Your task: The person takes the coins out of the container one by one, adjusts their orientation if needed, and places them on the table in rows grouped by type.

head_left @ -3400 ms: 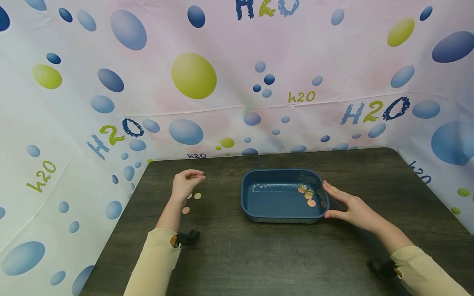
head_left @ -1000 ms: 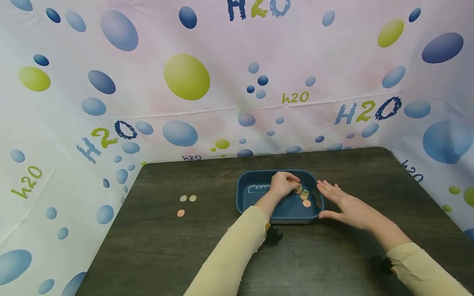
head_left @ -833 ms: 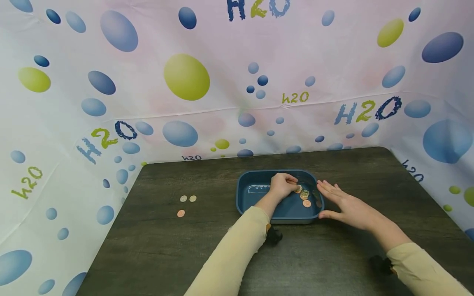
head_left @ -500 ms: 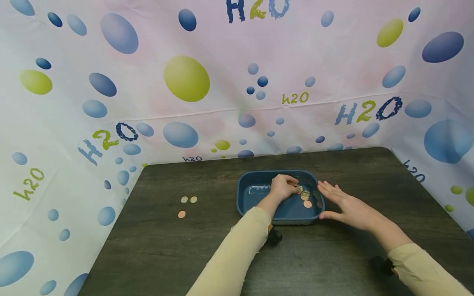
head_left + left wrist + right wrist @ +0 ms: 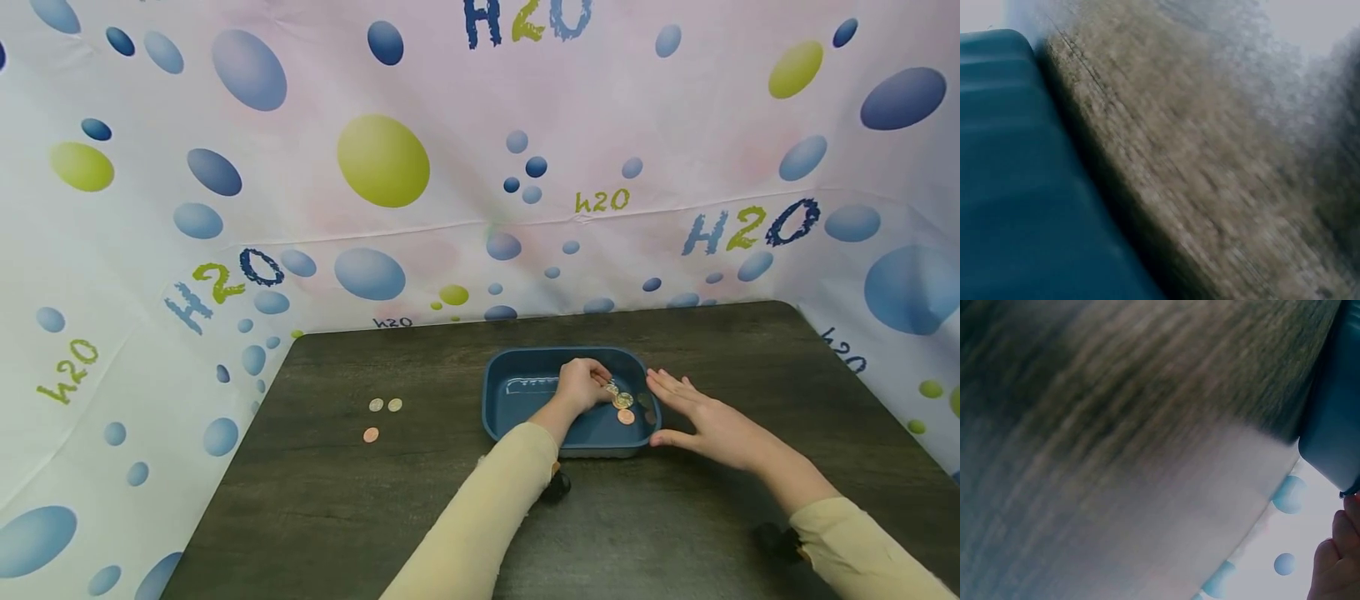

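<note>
Inside a dark blue rectangular tray (image 5: 525, 417), my left hand (image 5: 579, 387) reaches down with bent fingers and thumb brought together at a coin. The fingers partly hide this coin. Gold-coloured coins (image 5: 623, 401) lie overlapping right by the fingertips, and a copper coin (image 5: 626, 416) lies just in front of them. My right hand (image 5: 697, 417) rests against the tray's right end, fingers extended and thumb spread. In the right wrist view, fingertips (image 5: 1341, 540) meet the tray's edge (image 5: 1335, 419). The left wrist view shows the tray's outer wall (image 5: 1035, 187), with the left hand out of sight.
On the dark wooden table (image 5: 435, 500), two pale coins (image 5: 386, 405) lie side by side at the left. A copper coin (image 5: 371, 435) lies a little nearer. A patterned curtain (image 5: 465, 183) hangs behind the table and along its sides.
The left hand has moved from above the loose coins at the left into the tray, then slightly rightward among its coins. The right hand stays at the tray's right end.
</note>
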The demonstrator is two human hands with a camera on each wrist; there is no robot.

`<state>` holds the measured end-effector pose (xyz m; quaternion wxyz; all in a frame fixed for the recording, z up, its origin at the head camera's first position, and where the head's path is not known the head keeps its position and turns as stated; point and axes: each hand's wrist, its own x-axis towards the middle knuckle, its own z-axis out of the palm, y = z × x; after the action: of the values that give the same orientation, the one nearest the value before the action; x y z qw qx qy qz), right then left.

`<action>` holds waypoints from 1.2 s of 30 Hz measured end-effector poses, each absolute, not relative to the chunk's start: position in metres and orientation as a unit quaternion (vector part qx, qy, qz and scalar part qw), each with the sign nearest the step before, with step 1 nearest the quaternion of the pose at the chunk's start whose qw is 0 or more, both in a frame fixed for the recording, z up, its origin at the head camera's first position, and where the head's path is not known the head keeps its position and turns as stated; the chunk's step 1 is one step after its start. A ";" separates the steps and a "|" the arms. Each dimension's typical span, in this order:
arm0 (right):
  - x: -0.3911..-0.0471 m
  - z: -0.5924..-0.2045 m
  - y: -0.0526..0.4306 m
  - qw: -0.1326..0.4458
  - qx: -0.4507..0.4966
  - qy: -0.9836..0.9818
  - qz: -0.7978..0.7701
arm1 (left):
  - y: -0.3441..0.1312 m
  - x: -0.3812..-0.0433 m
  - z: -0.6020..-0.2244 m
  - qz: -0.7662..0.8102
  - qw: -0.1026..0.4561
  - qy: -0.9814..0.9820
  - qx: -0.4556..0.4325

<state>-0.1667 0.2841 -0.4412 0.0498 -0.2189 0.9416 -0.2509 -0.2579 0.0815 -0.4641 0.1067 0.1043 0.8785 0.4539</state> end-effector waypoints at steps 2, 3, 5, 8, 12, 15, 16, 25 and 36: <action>-0.167 -0.442 0.284 0.050 -0.219 0.942 -0.251 | 0.081 -0.258 -0.464 0.452 0.106 0.879 0.109; -0.167 -0.442 0.284 0.051 -0.219 0.941 -0.251 | 0.081 -0.258 -0.464 0.451 0.106 0.879 0.111; -0.166 -0.443 0.284 0.052 -0.219 0.942 -0.251 | 0.081 -0.258 -0.465 0.448 0.106 0.880 0.117; -0.167 -0.443 0.284 0.052 -0.219 0.942 -0.250 | 0.080 -0.258 -0.465 0.439 0.107 0.884 0.123; -0.167 -0.444 0.283 0.051 -0.219 0.942 -0.250 | 0.080 -0.259 -0.466 0.436 0.106 0.885 0.125; -0.167 -0.443 0.283 0.051 -0.220 0.941 -0.252 | 0.080 -0.259 -0.467 0.449 0.109 0.878 0.123; -0.167 -0.443 0.283 0.050 -0.220 0.941 -0.252 | 0.079 -0.259 -0.467 0.454 0.110 0.876 0.123; -0.166 -0.442 0.283 0.050 -0.224 0.939 -0.257 | 0.076 -0.258 -0.467 0.469 0.120 0.864 0.140; -0.167 -0.442 0.284 0.051 -0.221 0.940 -0.255 | 0.076 -0.257 -0.461 0.473 0.129 0.856 0.164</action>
<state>-0.1669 0.2838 -0.4420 0.0511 -0.2214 0.9398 -0.2554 -0.2574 0.0757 -0.4610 0.1288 0.1637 0.8562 0.4728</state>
